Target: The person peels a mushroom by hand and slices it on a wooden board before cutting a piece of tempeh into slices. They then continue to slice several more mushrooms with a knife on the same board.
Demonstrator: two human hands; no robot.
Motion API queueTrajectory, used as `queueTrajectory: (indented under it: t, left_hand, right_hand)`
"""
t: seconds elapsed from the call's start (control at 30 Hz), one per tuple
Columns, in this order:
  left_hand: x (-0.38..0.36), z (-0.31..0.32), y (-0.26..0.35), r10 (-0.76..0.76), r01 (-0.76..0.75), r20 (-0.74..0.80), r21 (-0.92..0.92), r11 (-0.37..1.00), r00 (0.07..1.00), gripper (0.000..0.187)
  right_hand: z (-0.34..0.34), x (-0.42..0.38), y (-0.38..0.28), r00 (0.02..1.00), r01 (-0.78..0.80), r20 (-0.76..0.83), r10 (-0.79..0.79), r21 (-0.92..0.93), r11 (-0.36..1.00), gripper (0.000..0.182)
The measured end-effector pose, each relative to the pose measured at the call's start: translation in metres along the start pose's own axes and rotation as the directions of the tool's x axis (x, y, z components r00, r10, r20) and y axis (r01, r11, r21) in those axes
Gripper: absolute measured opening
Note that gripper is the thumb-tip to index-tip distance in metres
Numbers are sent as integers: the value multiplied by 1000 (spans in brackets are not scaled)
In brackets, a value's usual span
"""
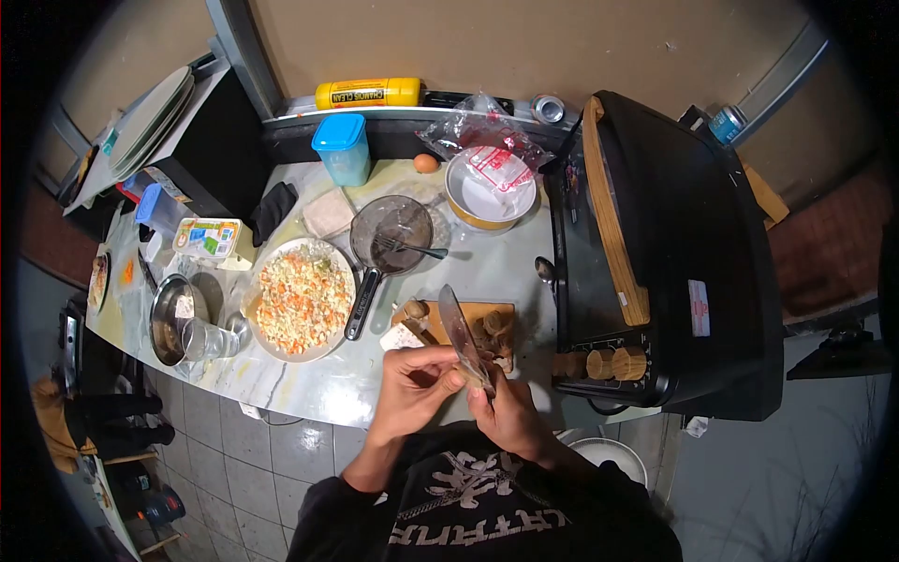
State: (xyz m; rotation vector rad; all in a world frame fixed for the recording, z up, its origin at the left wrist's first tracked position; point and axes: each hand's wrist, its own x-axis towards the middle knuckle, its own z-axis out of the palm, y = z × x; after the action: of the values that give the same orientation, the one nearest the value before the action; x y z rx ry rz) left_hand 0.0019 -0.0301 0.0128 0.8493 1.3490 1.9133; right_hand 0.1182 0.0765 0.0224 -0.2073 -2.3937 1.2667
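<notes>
My right hand [510,412] is closed round the handle end of a knife [456,323], its blade pointing up and away over the cutting board. My left hand [417,389] pinches a small pale piece [476,374] against the knife's lower part; what the piece is, I cannot make out. Just beyond my hands lies a wooden cutting board [506,309] with several brownish pieces [492,328] on it. A white packet [401,337] rests at the board's left edge, beside my left fingers.
Left of the board are a plate of chopped vegetables [304,298], a dark pan [391,220] with a fork, and a steel bowl [169,328]. Behind stand a blue-lidded container [343,150], an egg [426,163] and a round tin [478,220]. A black oven [693,253] fills the right.
</notes>
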Motion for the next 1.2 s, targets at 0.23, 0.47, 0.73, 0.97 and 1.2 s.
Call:
queueTrajectory:
  t: [0.23, 0.47, 0.73, 0.97, 1.2]
  left_hand:
    - [-13, 22, -9, 12, -62, -222, -219, 974, 975, 21]
    - [7, 3, 19, 31, -29, -55, 46, 999, 998, 11]
    - [23, -7, 36, -54, 30, 124, 186, 982, 991, 14]
    - [5, 17, -15, -99, 73, -50, -376, 924, 994, 16]
    - [-7, 22, -20, -66, 13, -177, -285, 958, 982, 19]
  right_hand:
    - [6, -5, 5, 999, 5, -50, -9, -73, 997, 32]
    - [7, -1, 13, 993, 118, -7, -120, -114, 986, 38]
    - [0, 1, 5, 1000, 9, 18, -8, -58, 998, 36]
    - [5, 5, 3, 977, 40, -210, -38, 6, 999, 34]
    - [1, 1, 3, 996, 35, -75, -42, -92, 995, 34]
